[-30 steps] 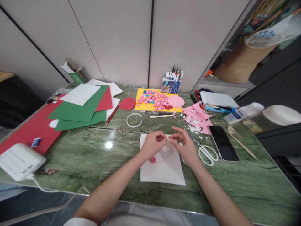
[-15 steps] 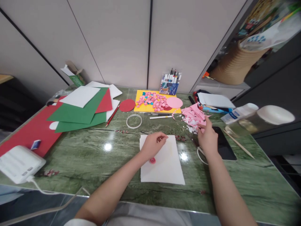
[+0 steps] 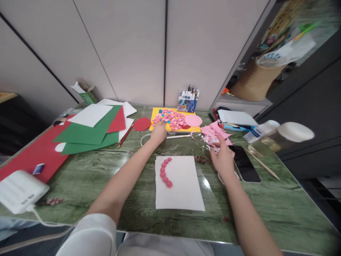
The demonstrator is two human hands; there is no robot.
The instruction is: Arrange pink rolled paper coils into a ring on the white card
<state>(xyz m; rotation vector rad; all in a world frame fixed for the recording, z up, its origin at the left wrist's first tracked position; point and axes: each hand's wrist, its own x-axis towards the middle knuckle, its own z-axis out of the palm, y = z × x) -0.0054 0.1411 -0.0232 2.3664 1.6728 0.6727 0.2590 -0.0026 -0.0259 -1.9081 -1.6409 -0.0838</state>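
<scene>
Pink bits (image 3: 176, 120), twelve o'clock: left hand (image 3: 159, 133) at their edge, grip unclear; pinch singly! Right hand (image 3: 223, 159), two o'clock, fingers apart.

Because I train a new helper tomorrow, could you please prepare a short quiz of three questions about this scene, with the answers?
1. True or false: the small pink discs on the white sheet form a straight row.
2. Which of the person's hands is at the near edge of the yellow sheet?
3. Fill in: the ____ lies just to the right of the phone.

Key: 1. False, the row is curved. 2. The left hand. 3. Stick.
</scene>
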